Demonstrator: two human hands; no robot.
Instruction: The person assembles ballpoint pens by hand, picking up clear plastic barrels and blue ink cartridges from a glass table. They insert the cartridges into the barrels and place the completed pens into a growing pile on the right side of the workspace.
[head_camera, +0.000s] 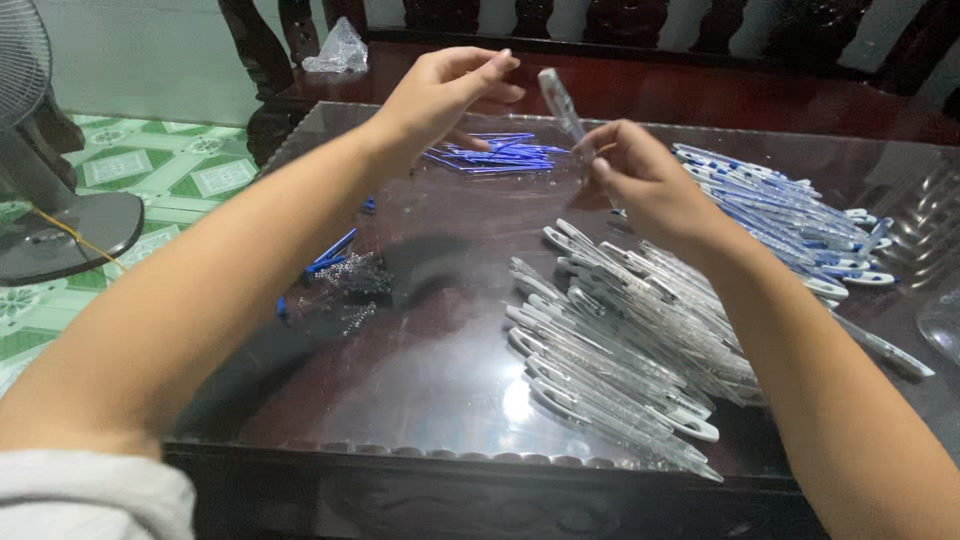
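Pen assembly at mid-step, one clear barrel held up above the table.

Right hand (645, 180) pinches a clear pen barrel (560, 103) between thumb and fingertips, tilted up and away; left hand (445, 92) hovers just beside it, loosely curled with fingers half open, and whether it holds some small part I cannot tell. Judging by the piles, a refill goes in next, which calls for lining up a thin piece with the barrel's mouth. Counts: one barrel in hand; a heap of empty clear barrels (610, 340) below the right hand (too many and too overlapped to count); finished blue-filled pens (790, 215) beyond the right wrist, likewise uncountable; a sheaf of blue refills (495, 153) under the left hand; a scatter of small springs (350, 285) near the left forearm.
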